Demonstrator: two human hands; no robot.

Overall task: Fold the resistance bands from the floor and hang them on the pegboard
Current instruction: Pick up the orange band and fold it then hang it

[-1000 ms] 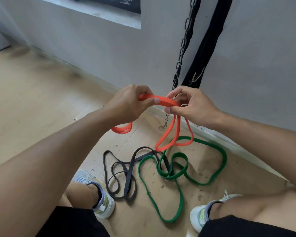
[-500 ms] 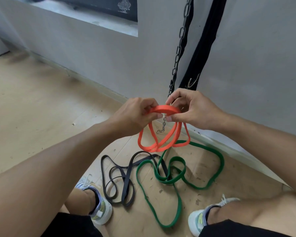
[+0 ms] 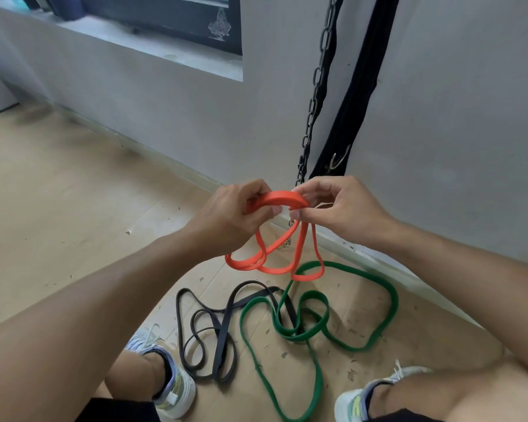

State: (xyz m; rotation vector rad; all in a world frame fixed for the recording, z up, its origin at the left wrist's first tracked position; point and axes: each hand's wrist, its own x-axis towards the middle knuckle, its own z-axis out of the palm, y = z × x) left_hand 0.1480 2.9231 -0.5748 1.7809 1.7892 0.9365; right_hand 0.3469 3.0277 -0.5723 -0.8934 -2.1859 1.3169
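no readable text, pale emblem on dark window panel [image 3: 218,25] illegible

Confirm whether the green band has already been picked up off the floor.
No, the green band lies loose on the floor, while both hands hold only the orange band.

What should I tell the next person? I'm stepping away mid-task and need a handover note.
Left hand and right hand both grip the folded orange rubber resistance band, its loops hanging off the floor.
Long green rubber band and thin black rubber band lie tangled on the wooden floor between the shoes.
Done: orange band gathered into loops.
Left: hang it, then fold and hang green and black. No pegboard in view.
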